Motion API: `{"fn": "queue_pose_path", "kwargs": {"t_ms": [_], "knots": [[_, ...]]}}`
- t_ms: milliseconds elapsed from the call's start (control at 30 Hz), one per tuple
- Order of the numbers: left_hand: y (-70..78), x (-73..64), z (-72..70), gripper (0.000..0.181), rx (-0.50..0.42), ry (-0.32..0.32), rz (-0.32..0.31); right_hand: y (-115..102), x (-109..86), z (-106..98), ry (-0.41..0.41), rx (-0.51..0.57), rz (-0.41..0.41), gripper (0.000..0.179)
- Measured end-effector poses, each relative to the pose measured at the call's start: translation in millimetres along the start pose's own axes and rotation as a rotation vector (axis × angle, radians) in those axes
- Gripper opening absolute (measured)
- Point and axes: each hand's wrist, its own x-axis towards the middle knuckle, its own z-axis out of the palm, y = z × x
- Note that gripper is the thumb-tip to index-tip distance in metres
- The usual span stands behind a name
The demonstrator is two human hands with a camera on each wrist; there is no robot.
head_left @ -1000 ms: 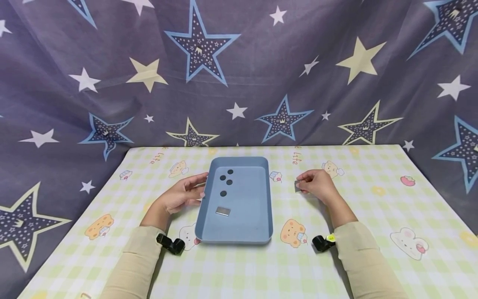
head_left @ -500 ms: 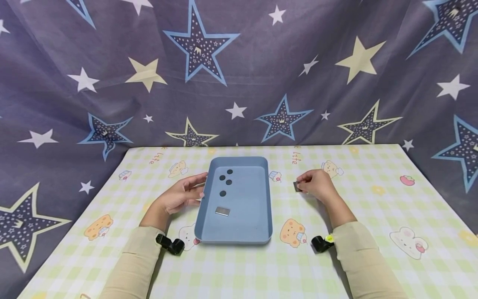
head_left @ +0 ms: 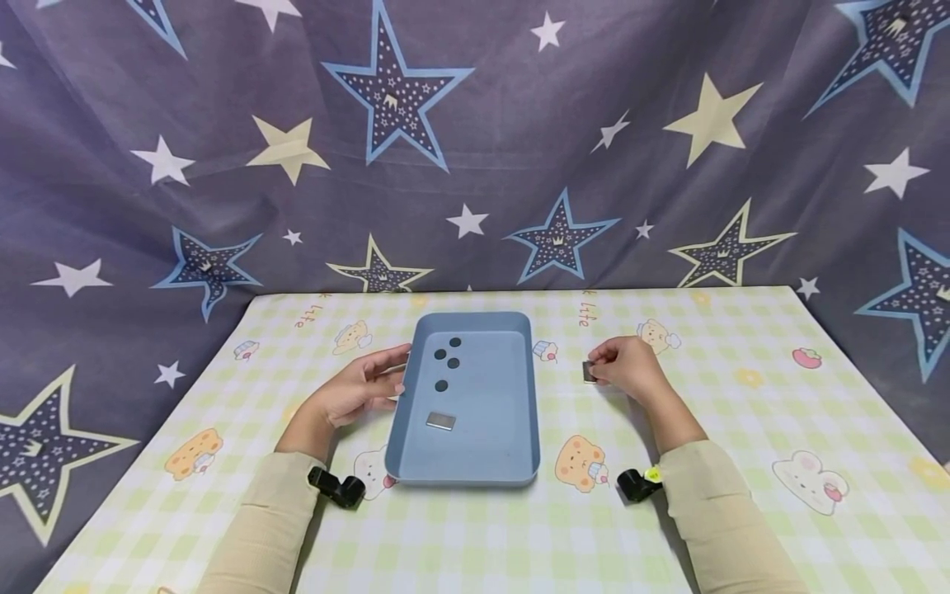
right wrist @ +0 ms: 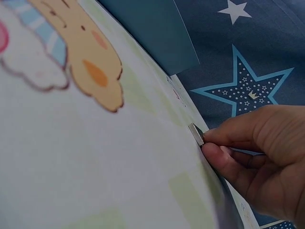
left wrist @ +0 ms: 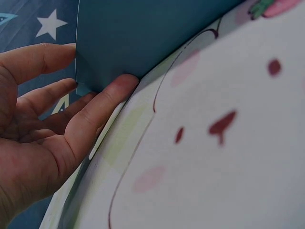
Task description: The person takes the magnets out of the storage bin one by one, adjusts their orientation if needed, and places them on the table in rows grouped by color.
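A shallow blue tray [head_left: 482, 441] stands on the table. In it lie several small dark discs [head_left: 441, 386] and a flat silver rectangular block [head_left: 441, 421]. My left hand [head_left: 355, 391] is at the tray's left side, its extended fingers and thumb touching the outer wall; the left wrist view shows the thumb [left wrist: 102, 102] against the wall's lower edge. To the right of the tray, my right hand [head_left: 629, 367] pinches a small dark-topped rectangular block [right wrist: 196, 134] with silvery sides between thumb and fingertips. That block is low at the tablecloth; whether it touches the cloth I cannot tell.
A checked green-and-white tablecloth [head_left: 475, 544] with cartoon prints covers the table. Behind it hangs a dark star-patterned curtain [head_left: 475, 165]. Black wrist cameras sit on the left sleeve [head_left: 341, 488] and the right sleeve [head_left: 637, 485].
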Motion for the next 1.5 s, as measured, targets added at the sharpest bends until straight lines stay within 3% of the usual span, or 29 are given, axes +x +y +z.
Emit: {"fn": "queue_pose_path", "kwargs": {"t_ms": [533, 867, 1500], "knots": [[0.9, -1.8, 1.6, 0.074, 0.006, 0.002, 0.001, -1.3, -0.2, -2.5, 0.027, -0.026, -0.077, 0.016], [-1.4, -1.7, -0.2, 0.074, 0.014, -0.007, 0.001, -7.7, -2.9, -2.6, -0.009, 0.136, -0.184, 0.029], [-0.7, -0.7, 0.7, 0.074, 0.017, 0.011, 0.004, -26.8, -10.0, 4.1, -0.014, 0.259, -0.323, 0.027]]}}
